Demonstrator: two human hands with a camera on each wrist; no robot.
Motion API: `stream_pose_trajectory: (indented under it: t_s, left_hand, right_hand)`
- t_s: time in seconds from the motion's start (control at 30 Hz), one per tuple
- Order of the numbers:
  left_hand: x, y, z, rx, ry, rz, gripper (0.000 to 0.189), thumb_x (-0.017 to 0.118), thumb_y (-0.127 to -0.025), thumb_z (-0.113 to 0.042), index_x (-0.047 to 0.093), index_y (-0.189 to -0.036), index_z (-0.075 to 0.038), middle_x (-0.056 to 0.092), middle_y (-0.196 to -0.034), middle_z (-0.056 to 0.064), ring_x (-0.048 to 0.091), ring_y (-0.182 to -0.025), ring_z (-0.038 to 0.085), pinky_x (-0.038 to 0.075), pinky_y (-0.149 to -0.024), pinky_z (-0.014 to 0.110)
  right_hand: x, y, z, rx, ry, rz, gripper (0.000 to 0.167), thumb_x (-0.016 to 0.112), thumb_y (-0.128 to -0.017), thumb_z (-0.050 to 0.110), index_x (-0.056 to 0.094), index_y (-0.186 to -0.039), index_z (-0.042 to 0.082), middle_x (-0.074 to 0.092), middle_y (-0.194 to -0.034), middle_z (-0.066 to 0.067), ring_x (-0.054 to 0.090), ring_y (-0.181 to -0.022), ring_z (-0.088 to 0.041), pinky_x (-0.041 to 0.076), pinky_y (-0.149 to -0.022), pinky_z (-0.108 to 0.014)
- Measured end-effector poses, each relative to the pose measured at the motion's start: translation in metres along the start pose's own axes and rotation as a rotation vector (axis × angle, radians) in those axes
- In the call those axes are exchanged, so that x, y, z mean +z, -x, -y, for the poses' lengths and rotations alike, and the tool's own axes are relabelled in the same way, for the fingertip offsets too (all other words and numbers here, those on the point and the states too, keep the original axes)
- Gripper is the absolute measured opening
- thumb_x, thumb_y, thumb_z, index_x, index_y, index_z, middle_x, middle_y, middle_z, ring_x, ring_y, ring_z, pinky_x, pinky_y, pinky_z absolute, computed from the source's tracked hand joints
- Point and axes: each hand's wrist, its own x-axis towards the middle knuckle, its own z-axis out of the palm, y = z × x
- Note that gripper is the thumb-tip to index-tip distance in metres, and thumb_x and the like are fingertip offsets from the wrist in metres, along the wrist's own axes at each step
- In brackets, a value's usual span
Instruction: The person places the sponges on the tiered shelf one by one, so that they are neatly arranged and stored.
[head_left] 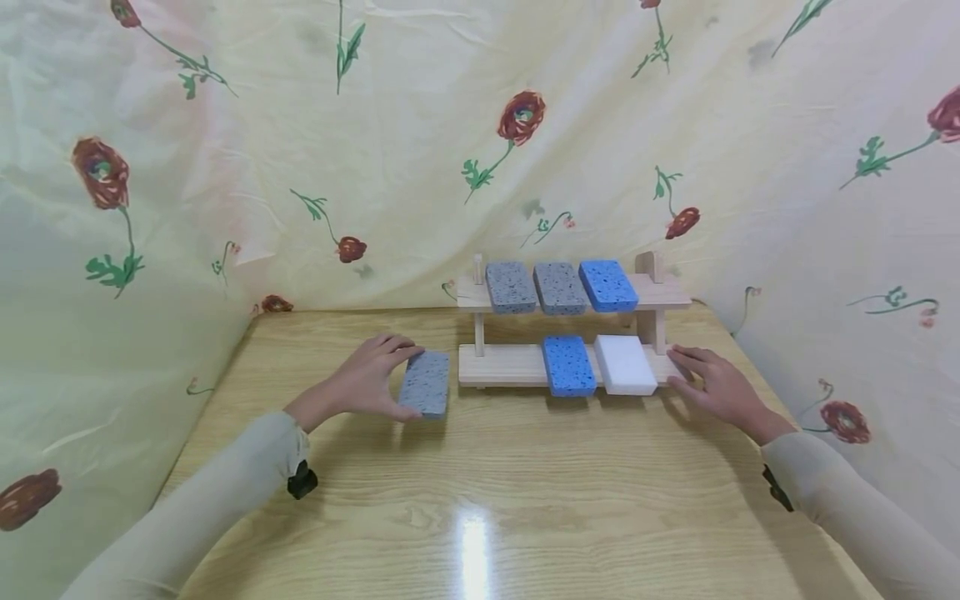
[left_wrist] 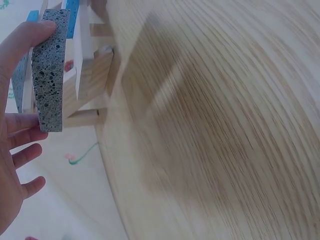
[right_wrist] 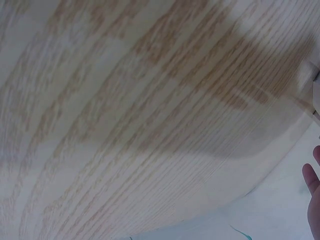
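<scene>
My left hand (head_left: pixel 371 375) pinches a grey speckled sponge (head_left: pixel 426 383) between thumb and fingers, above the table and left of the wooden two-tier rack (head_left: pixel 502 364). The left wrist view shows this grey sponge (left_wrist: pixel 49 70) edge-on, with the thumb at one end and fingertips at the other. My right hand (head_left: pixel 716 385) is at the right end of the lower shelf, fingers extended, beside a white sponge (head_left: pixel 626 365). A blue sponge (head_left: pixel 569 367) lies left of the white one. In the right wrist view, only part of the right hand (right_wrist: pixel 314 200) shows at the edge.
Two grey sponges (head_left: pixel 512 287) and a blue sponge (head_left: pixel 607 286) lie on the rack's upper shelf. The rack stands toward the back of the wood-grain table (head_left: pixel 570 475). A flower-printed cloth (head_left: pixel 420 150) hangs behind and at both sides.
</scene>
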Motion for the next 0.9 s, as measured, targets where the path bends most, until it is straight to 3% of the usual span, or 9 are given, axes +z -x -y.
stream_pose_trajectory:
  t_s: [0.9]
  left_hand:
    - [0.022,-0.049,-0.028,0.038,-0.052,-0.037,0.109,0.08,-0.067,-0.072,0.05,-0.15,-0.009,0.054,-0.147,0.012,0.047,-0.135,0.031,0.035,-0.117,0.053]
  right_hand:
    - [0.0,0.0,0.001,0.014,0.007,0.019,0.056,0.072,-0.093,0.03,0.062,-0.134,-0.006,0.059,-0.139,-0.03,0.056,-0.123,-0.051,0.045,-0.098,-0.065]
